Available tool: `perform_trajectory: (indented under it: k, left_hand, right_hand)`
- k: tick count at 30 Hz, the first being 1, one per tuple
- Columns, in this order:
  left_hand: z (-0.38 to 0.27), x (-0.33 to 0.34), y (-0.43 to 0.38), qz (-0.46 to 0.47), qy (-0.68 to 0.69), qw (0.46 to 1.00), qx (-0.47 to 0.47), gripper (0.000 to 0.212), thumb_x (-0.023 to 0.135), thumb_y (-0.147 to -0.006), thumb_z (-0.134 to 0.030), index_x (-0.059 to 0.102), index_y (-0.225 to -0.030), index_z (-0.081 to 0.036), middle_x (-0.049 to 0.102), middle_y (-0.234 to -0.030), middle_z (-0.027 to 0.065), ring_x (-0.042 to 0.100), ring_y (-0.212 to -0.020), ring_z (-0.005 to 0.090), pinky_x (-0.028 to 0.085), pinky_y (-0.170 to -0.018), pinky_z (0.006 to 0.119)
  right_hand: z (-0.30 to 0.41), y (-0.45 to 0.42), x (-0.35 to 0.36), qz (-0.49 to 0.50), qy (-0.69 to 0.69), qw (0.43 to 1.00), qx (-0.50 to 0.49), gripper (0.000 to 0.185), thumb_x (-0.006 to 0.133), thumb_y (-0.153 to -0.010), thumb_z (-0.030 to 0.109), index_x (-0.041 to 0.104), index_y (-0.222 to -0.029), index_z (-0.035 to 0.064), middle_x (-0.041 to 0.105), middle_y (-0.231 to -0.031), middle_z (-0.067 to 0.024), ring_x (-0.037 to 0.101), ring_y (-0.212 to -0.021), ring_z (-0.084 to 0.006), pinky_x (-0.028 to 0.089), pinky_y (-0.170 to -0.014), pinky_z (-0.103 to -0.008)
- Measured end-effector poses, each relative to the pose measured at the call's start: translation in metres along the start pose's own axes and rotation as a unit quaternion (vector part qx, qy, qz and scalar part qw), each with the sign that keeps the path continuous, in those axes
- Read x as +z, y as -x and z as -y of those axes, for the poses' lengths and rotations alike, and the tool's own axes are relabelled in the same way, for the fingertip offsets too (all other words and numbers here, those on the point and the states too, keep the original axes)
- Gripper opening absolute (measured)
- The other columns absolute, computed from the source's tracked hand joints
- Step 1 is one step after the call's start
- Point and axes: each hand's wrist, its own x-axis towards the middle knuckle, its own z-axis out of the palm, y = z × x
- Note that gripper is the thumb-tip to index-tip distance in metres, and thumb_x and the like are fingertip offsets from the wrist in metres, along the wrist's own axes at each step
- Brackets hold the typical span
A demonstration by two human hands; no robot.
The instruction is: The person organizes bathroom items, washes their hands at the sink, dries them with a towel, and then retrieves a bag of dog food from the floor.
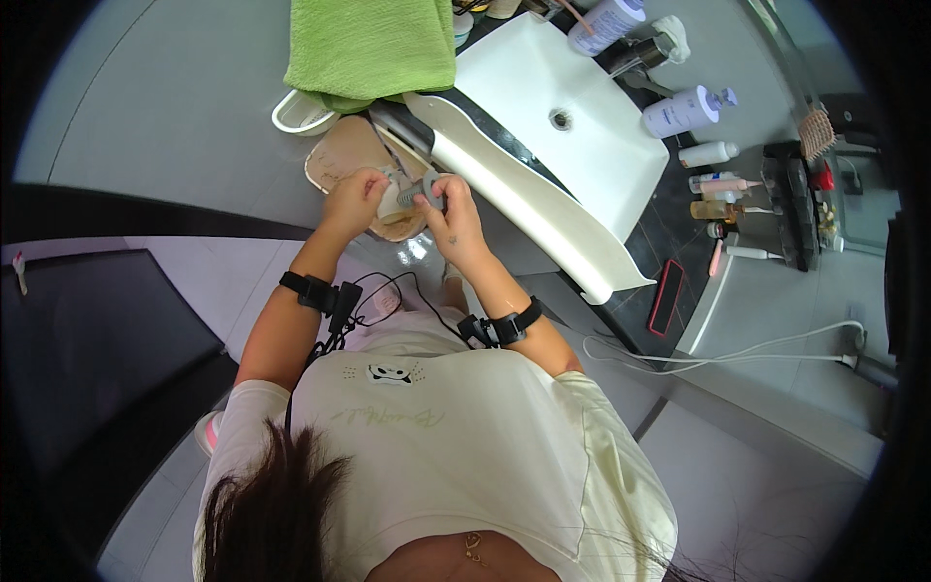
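My left hand [355,200] is above a beige bin [353,142], its thumb and fingertips pinched together. Beside those fingertips is a whitish item [389,207]; whether they grip it is too small to tell. My right hand [457,225] holds a small grey object with a ridged or bristled face [429,190], possibly a brush, between thumb and fingers. Both hands are close together over the bin, whose inner wall has brown marks or bits on it. A strap with a small black device is on each forearm.
To the right, a white basin [556,80] sits in a dark tiled counter [654,225], with a curved cream guard [538,204] along its front. A green towel [371,47] hangs ahead. Pump bottles [684,113] and a red-edged phone [666,297] stand or lie on the counter.
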Motion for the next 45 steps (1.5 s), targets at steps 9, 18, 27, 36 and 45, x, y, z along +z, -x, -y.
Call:
perform_trajectory:
  k: [9,18,27,36,45]
  left_hand:
    - [0.028,0.009,-0.051,0.096,-0.288,0.944,-0.133,0.035,0.045,-0.087,-0.038,0.065,-0.101,-0.012,0.060,-0.108,0.0163,0.058,-0.098,0.0327,0.045,-0.084,0.044]
    - [0.033,0.028,-0.072,0.038,-0.406,0.895,-0.182,0.036,0.051,-0.082,-0.038,0.065,-0.104,-0.013,0.054,-0.116,0.0142,0.056,-0.102,0.0320,0.045,-0.087,0.042]
    - [0.033,0.036,-0.077,0.056,-0.319,0.913,-0.249,0.034,0.058,-0.080,-0.036,0.064,-0.101,-0.010,0.053,-0.111,0.0198,0.055,-0.102,0.0334,0.044,-0.086,0.038]
    - [0.026,0.036,-0.080,-0.017,-0.249,0.937,-0.245,0.030,0.057,-0.082,-0.032,0.067,-0.093,-0.006,0.058,-0.104,0.0242,0.058,-0.094,0.0337,0.045,-0.084,0.037]
    - [0.047,0.037,-0.071,-0.041,-0.133,0.954,-0.265,0.033,0.054,-0.086,-0.033,0.065,-0.091,-0.002,0.064,-0.079,0.0188,0.063,-0.073,0.0272,0.049,-0.068,0.036]
  right_hand:
    - [0.016,-0.084,-0.157,-0.008,0.003,0.996,0.092,0.062,0.067,-0.076,0.002,0.034,-0.129,-0.0021,0.053,-0.106,-0.0121,0.057,-0.090,-0.0173,0.048,-0.076,-0.0284]
    - [-0.133,-0.202,-0.226,-0.075,0.034,0.946,0.315,0.056,0.071,-0.072,0.013,0.047,-0.119,-0.0058,0.059,-0.097,-0.0133,0.057,-0.076,-0.0179,0.047,-0.064,-0.0287]
    - [-0.204,-0.219,-0.235,-0.066,0.100,0.960,0.252,0.035,0.074,-0.066,0.015,0.056,-0.091,-0.0008,0.057,-0.082,-0.0083,0.054,-0.072,-0.0162,0.046,-0.063,-0.0295]
    - [-0.306,-0.184,-0.208,0.024,0.120,0.931,0.344,0.030,0.075,-0.063,0.016,0.055,-0.081,0.0034,0.060,-0.076,-0.0090,0.058,-0.069,-0.0190,0.047,-0.065,-0.0314]
    - [-0.331,-0.167,-0.190,0.109,0.084,0.895,0.425,0.029,0.064,-0.080,0.014,0.059,-0.103,-0.0034,0.063,-0.095,-0.0069,0.058,-0.085,-0.0157,0.045,-0.077,-0.0271]
